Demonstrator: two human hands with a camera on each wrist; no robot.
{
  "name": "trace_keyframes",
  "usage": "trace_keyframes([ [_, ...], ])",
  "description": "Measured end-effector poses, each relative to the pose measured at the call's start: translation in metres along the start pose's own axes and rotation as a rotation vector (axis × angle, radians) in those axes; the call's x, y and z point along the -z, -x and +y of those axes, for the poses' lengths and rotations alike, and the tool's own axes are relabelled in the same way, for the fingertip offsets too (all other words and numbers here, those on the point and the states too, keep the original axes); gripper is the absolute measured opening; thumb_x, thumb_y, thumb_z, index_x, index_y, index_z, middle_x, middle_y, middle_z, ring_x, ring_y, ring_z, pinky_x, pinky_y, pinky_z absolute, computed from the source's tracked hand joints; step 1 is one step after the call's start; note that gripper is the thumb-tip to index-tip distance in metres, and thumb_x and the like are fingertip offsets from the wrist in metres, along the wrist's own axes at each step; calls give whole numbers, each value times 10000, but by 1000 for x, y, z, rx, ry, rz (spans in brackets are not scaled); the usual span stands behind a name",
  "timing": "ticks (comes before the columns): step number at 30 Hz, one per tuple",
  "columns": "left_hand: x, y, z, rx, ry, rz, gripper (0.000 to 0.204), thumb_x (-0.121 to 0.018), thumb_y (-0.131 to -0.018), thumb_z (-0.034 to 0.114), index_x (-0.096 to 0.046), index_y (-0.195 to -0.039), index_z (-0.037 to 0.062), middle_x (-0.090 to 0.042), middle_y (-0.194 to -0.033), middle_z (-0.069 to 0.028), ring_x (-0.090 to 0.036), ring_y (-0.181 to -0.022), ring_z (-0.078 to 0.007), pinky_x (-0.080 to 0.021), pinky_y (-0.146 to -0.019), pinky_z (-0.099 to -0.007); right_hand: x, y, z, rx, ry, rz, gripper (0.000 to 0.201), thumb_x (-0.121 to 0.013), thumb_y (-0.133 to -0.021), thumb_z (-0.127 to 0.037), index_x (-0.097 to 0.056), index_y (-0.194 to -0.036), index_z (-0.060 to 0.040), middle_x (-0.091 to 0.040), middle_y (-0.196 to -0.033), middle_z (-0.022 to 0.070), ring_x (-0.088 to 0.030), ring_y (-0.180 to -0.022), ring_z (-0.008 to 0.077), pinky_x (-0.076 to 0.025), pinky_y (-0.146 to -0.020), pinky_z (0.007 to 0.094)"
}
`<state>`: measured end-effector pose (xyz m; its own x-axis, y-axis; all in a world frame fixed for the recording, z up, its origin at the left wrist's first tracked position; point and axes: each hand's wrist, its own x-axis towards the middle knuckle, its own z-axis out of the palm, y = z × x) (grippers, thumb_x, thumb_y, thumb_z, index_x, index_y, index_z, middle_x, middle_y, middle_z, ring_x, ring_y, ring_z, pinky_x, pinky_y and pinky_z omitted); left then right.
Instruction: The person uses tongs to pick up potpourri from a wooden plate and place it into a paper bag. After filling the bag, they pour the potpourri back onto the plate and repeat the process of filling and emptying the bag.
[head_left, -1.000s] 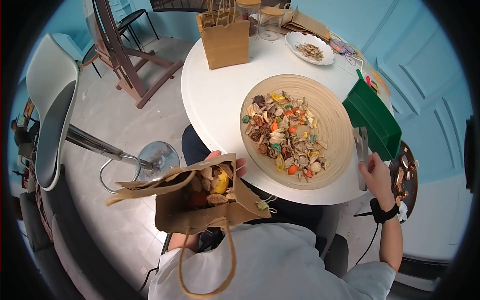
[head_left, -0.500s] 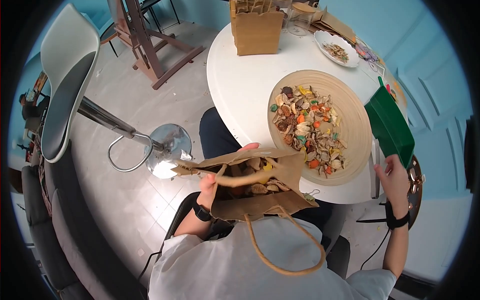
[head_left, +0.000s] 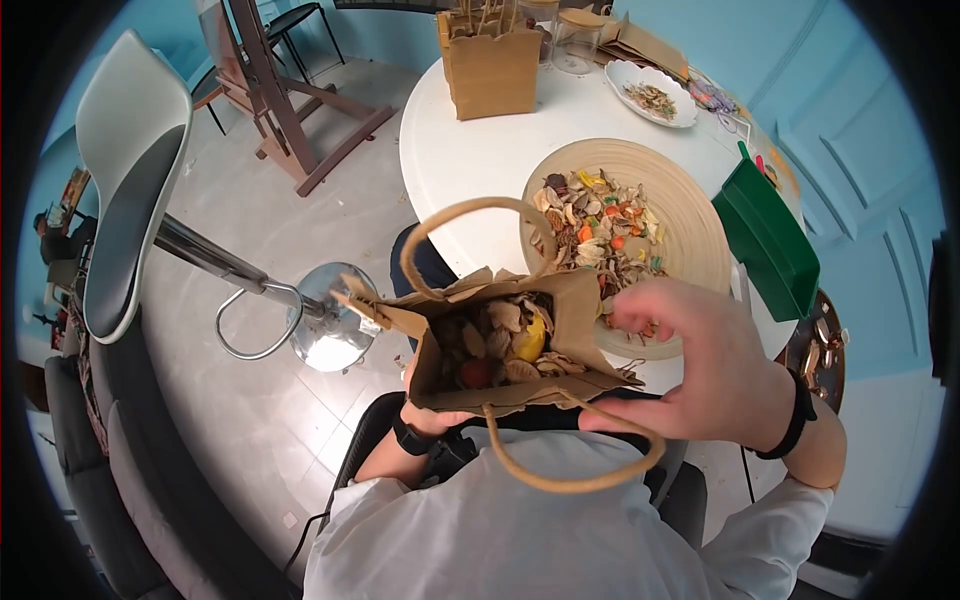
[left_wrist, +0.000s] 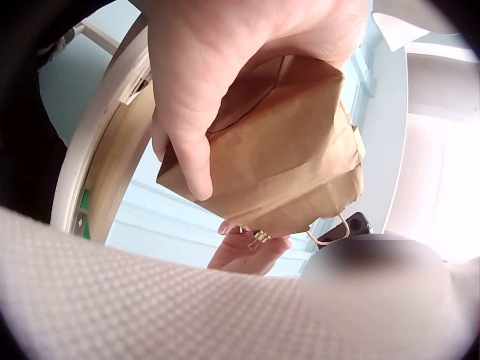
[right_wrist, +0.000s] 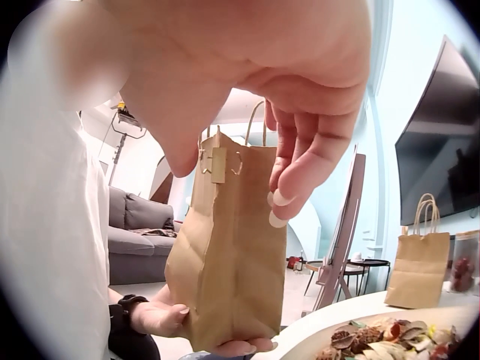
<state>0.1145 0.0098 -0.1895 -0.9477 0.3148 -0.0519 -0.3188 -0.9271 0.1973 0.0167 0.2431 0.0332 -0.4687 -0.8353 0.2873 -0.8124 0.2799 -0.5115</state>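
Note:
A brown paper bag (head_left: pixel 500 395) with rope handles stands open at the top, dried petals and a yellow piece (head_left: pixel 530 340) inside. The left hand (head_left: pixel 432 415) grips it from below; in the left wrist view that hand (left_wrist: pixel 225 82) has its thumb and fingers around the bag's base (left_wrist: pixel 277 142). Beside the bag's clipped end, the right hand (head_left: pixel 690 360) holds nothing, thumb and fingers spread apart. In the right wrist view, the right hand (right_wrist: pixel 247 97) arches over the bag (right_wrist: pixel 232 255), around the side with a gold clip (right_wrist: pixel 218 165).
On the white table (head_left: pixel 450 190) are a round wooden tray (head_left: pixel 690 220) of dried petals, a second paper bag (head_left: pixel 492 75), glass jars, a white dish (head_left: pixel 680 105) and a green bin (head_left: pixel 770 240). A white chair (head_left: pixel 130 130) stands at the left.
The right hand has left the metal tongs by the tray and come left to the bag. The bag has shifted right since the first frame, and one handle now stands up over the tray's edge.

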Motion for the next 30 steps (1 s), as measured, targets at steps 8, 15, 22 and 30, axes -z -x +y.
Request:
trace_keyframes([
  [8, -16, -11, -8, 18, 91, -66, 840, -585, -915, 531, -197, -1546, 137, -249, -1571, -151, -282, -1440, -354, -261, -1168, -560, -6, -2, 8, 110, 183, -122, 285, -778, -771, -257, -576, -789, -57, -538, -788, 71, -565, -667, 260, -451, -564, 364],
  [15, -23, -7, -6, 97, -181, -219, 980, -564, -872, 664, -130, -1560, 117, -187, -1595, -166, -278, -1439, -396, -287, -1103, -673, 16, -15, -1, 60, 198, -171, 344, -696, -857, -208, -519, -603, -58, -468, -606, 73, -532, -592, 260, -408, -514, 385],
  [22, -33, -21, -2, 125, -438, -275, 1084, -629, -819, 680, -108, -1555, 77, -196, -1567, -253, -285, -1428, -412, -343, -1092, -619, 117, -13, 25, -594, 132, -92, 452, -581, -975, -308, -524, -633, -19, -498, -577, -4, -455, -514, 121, -349, -478, 302],
  [30, -14, -26, -2, 91, -498, -252, 1022, -634, -814, 684, -235, -1515, 57, -297, -1517, -289, -398, -1362, -431, -408, -1049, -589, 201, 43, 109, -836, 400, 395, 501, -533, -983, -436, -658, -704, -40, -622, -588, 17, -593, -499, 85, -405, -427, 223],
])
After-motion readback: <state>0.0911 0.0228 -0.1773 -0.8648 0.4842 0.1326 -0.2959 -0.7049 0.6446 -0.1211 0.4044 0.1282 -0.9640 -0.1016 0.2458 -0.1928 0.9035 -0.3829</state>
